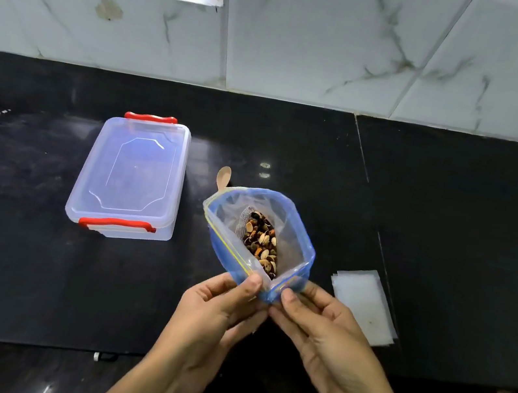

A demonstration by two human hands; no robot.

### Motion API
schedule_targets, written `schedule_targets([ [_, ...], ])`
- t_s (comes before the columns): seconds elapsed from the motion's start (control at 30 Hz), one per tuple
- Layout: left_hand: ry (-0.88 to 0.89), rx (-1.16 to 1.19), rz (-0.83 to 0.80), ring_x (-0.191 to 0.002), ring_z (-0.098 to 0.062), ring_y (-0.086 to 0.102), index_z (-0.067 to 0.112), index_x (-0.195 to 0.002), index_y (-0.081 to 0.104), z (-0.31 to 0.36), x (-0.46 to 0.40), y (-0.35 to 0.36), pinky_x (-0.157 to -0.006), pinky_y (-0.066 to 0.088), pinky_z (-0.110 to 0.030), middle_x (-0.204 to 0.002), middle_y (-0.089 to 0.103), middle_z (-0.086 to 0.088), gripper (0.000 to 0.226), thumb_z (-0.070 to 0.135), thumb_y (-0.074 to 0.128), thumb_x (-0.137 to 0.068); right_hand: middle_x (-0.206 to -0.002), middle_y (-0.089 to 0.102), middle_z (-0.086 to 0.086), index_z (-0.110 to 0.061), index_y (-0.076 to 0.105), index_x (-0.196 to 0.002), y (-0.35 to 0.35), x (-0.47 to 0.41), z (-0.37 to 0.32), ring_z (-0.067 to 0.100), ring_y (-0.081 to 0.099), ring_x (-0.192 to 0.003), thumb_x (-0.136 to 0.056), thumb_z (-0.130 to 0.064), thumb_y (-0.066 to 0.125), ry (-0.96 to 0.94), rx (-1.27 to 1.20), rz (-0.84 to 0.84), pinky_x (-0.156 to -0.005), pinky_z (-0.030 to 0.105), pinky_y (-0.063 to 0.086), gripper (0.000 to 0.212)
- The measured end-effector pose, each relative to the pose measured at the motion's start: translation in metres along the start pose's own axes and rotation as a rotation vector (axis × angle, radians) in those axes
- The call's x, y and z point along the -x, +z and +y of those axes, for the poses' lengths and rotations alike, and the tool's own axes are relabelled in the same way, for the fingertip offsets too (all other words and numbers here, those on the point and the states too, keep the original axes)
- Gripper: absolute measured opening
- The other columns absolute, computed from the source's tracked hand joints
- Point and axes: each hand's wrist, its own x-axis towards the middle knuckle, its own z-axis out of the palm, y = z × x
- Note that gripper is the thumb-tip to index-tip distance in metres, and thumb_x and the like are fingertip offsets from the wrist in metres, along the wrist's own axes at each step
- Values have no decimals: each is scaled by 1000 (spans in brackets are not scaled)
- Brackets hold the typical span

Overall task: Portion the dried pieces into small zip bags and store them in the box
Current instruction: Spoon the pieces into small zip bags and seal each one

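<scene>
Two bare hands hold an open blue-tinted clear plastic zip bag (260, 241) above a black polished stone desk (451, 228). The left hand (218, 309) and right hand (321, 327) each pinch the bag's near corner between thumb and fingers. Mixed brown and cream dried pieces (262, 241) lie inside. To the left sits a clear rectangular lidded plastic box with red clips (131, 175) — closed. A small wooden spoon (223, 177) peeks from behind the bag — flat empty clear bags (366, 305) lie to the right.

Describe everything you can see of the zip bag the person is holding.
The zip bag is clear plastic tinted blue, with a yellow-lined zip strip. Its mouth gapes open, facing the camera. Dried pieces sit in the bottom. The left hand and right hand pinch its near corner, holding it above the black counter.
</scene>
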Motion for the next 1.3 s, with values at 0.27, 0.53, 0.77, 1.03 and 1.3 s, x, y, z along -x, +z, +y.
schedule_targets([
  [0.27,-2,301,23,-64,-8,68,4,-96,64,-14,-5,4,-68,57,-25,-86,70,-7,23,-3,55,-76,-92,71,20,6,73,-83,-18,-15,7,25,72,-74,-40,9,84,190,-393,-93,-68,34,59,45],
  [0.53,-16,-151,-81,-70,-24,58,4,-86,57,-14,-2,10,-70,45,-27,-86,62,-18,21,20,54,-73,-115,63,26,-1,57,-124,-6,-15,3,31,60,-95,-84,-53,46,115,168,-90,-101,43,39,67],
  [0.77,320,-1102,317,-96,-17,56,24,-109,43,3,-7,-9,-87,46,-36,-105,52,3,42,51,58,-81,-108,49,-11,-32,41,-105,-12,-10,-2,5,57,-89,-86,-41,60,-317,967,270,-74,21,49,29],
  [1.03,598,-1288,432,-79,-24,62,17,-90,67,31,-12,-3,-72,49,-34,-81,69,-3,22,20,45,-88,-77,57,-6,-23,54,-84,-12,-20,-19,4,51,-65,-91,-26,53,-497,1076,364,-55,19,36,8],
  [1.3,866,-1361,551,-86,-26,64,13,-105,67,58,-48,21,-73,46,-34,-92,71,-5,21,28,60,-91,-92,62,-5,-18,62,-97,16,-66,-58,5,59,-80,-93,-19,55,-683,1299,333,-59,11,42,8],
])
